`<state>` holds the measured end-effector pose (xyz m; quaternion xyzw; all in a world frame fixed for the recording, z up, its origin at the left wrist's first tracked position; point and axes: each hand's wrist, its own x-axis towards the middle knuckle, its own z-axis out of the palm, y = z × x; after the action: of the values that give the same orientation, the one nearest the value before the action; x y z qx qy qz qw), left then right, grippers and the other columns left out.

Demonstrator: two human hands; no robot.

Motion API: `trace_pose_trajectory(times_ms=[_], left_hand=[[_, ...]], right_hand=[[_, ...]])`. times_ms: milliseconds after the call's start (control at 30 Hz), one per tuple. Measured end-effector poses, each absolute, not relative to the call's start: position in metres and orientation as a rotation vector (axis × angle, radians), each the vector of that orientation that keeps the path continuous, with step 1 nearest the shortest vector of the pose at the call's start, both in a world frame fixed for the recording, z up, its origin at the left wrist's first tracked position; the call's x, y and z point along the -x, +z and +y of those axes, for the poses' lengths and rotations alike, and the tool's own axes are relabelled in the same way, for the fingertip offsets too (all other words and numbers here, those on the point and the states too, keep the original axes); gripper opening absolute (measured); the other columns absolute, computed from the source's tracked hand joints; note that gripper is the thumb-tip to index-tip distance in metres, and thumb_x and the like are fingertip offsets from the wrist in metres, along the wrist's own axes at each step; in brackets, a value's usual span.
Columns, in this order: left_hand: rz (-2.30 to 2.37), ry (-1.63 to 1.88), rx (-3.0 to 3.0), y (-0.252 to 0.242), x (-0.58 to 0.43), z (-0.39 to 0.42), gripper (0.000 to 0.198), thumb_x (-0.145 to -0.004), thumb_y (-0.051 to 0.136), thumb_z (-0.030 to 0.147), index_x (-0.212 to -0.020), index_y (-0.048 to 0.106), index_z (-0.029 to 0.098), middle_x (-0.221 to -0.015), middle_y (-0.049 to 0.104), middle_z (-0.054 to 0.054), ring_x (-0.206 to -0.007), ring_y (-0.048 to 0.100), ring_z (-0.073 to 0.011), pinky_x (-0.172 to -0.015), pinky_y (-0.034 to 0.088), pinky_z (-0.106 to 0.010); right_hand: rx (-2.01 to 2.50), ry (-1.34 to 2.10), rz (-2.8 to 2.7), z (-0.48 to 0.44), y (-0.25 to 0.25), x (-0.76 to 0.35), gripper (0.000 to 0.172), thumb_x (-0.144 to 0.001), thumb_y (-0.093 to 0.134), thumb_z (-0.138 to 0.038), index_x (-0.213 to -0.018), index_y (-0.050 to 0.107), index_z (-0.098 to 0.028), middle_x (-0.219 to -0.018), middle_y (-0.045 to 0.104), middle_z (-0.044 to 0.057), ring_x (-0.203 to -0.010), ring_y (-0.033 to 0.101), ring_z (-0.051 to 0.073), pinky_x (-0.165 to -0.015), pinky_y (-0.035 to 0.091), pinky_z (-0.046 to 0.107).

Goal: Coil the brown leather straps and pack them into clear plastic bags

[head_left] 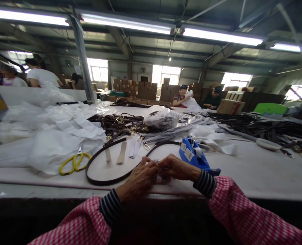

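My left hand (143, 175) and my right hand (175, 166) meet near the table's front edge, fingers closed together. Between them is a small clear, shiny thing (162, 177); the fingers cover most of it, so its kind is unclear. A dark brown strap (97, 182) lies in a wide loop on the table and runs behind my left hand. Just beyond my right wrist stands a blue tape dispenser (194, 156) with white labels. Yellow-handled scissors (74, 164) lie to the left, and pale strips (121, 153) lie inside the strap's loop.
White wrapping sheets (64, 139) heap up on the left of the table (255, 173). Behind the loop are dark straps with metal clips (120, 122) and a clear plastic bundle (162, 117). More dark straps (268, 129) pile at right. Several people work farther back.
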<state>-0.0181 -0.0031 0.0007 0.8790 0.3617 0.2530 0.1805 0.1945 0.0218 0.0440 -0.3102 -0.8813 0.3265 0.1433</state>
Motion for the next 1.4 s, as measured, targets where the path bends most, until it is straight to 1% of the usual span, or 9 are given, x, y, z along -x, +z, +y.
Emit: trace_pose_trajectory(times_ms=[133,300,367,467,567,767,1000,1200,1400], left_hand=[[1.07,0.817,-2.452,-0.014,0.015,-0.009,0.014,-0.099,0.06,0.026,-0.106,0.073,0.026,-0.114,0.068,-0.004,-0.12,0.047,-0.0262,-0.107,0.041,-0.04],[1.129,0.814,-2.398,-0.011,0.011,-0.007,0.008,-0.093,0.068,0.024,-0.097,0.075,0.025,-0.102,0.068,-0.004,-0.113,0.049,-0.0274,-0.098,0.046,-0.039],[1.13,0.802,-2.388,-0.006,0.011,-0.007,0.009,-0.092,0.069,0.025,-0.098,0.075,0.026,-0.099,0.067,-0.003,-0.11,0.049,-0.0274,-0.095,0.047,-0.038],[1.108,0.779,-2.398,-0.003,0.014,-0.007,0.009,-0.095,0.066,0.028,-0.097,0.075,0.026,-0.102,0.068,-0.004,-0.113,0.049,-0.0276,-0.096,0.047,-0.038],[1.075,0.766,-2.441,-0.006,0.016,-0.008,0.013,-0.098,0.063,0.031,-0.099,0.074,0.025,-0.109,0.069,-0.006,-0.118,0.049,-0.0279,-0.099,0.047,-0.039],[1.089,0.817,-2.47,-0.012,0.016,-0.008,0.007,-0.098,0.066,0.028,-0.097,0.071,0.024,-0.106,0.071,-0.004,-0.114,0.051,-0.0268,-0.099,0.047,-0.04],[1.136,0.802,-2.467,-0.011,0.013,-0.012,0.01,-0.094,0.067,0.022,-0.104,0.071,0.022,-0.11,0.072,-0.007,-0.11,0.053,-0.0287,-0.101,0.045,-0.044],[1.019,0.673,-2.499,0.007,0.023,-0.01,0.012,-0.092,0.071,0.025,-0.104,0.072,0.022,-0.113,0.071,-0.006,-0.109,0.055,-0.0268,-0.1,0.045,-0.039],[0.999,0.656,-2.507,0.01,0.028,-0.005,0.016,-0.094,0.072,0.03,-0.107,0.074,0.022,-0.116,0.071,-0.005,-0.11,0.054,-0.0263,-0.1,0.044,-0.037]], right_hand=[[0.866,0.817,-2.64,0.022,0.051,-0.192,0.017,-0.093,0.06,-0.016,-0.085,0.075,-0.012,-0.07,0.071,0.002,-0.054,0.061,0.011,-0.056,0.047,0.02],[0.865,0.539,-2.778,0.018,0.061,-0.185,0.017,-0.086,0.063,-0.004,-0.078,0.073,-0.014,-0.066,0.07,0.001,-0.055,0.057,0.011,-0.057,0.039,0.021],[0.865,0.418,-2.809,0.012,0.058,-0.184,0.02,-0.085,0.061,-0.001,-0.09,0.075,-0.015,-0.076,0.074,0.004,-0.061,0.06,0.013,-0.059,0.037,0.024],[0.82,-0.043,-2.832,-0.002,0.04,-0.187,0.026,-0.09,0.056,0.0,-0.107,0.07,-0.015,-0.095,0.076,0.008,-0.07,0.064,0.017,-0.059,0.036,0.028],[0.812,-0.426,-2.775,-0.015,0.015,-0.192,0.018,-0.098,0.051,-0.005,-0.1,0.066,-0.014,-0.095,0.073,0.011,-0.073,0.065,0.02,-0.062,0.039,0.031],[1.063,-0.415,-2.576,-0.037,-0.006,-0.182,0.012,-0.088,0.058,-0.007,-0.092,0.064,-0.016,-0.091,0.069,0.008,-0.077,0.066,0.023,-0.066,0.045,0.033],[1.385,-0.465,-2.327,-0.068,-0.041,-0.162,0.055,-0.081,0.05,0.002,-0.136,0.054,-0.004,-0.102,0.071,0.014,-0.075,0.068,0.025,-0.066,0.051,0.036],[1.435,-0.71,-2.358,-0.077,-0.048,-0.156,0.058,-0.084,0.049,0.004,-0.142,0.049,0.002,-0.107,0.069,0.018,-0.084,0.065,0.029,-0.07,0.05,0.043],[1.428,-0.373,-2.305,-0.079,-0.039,-0.166,0.049,-0.093,0.051,-0.007,-0.141,0.054,-0.011,-0.113,0.068,0.011,-0.096,0.06,0.027,-0.083,0.046,0.045]])
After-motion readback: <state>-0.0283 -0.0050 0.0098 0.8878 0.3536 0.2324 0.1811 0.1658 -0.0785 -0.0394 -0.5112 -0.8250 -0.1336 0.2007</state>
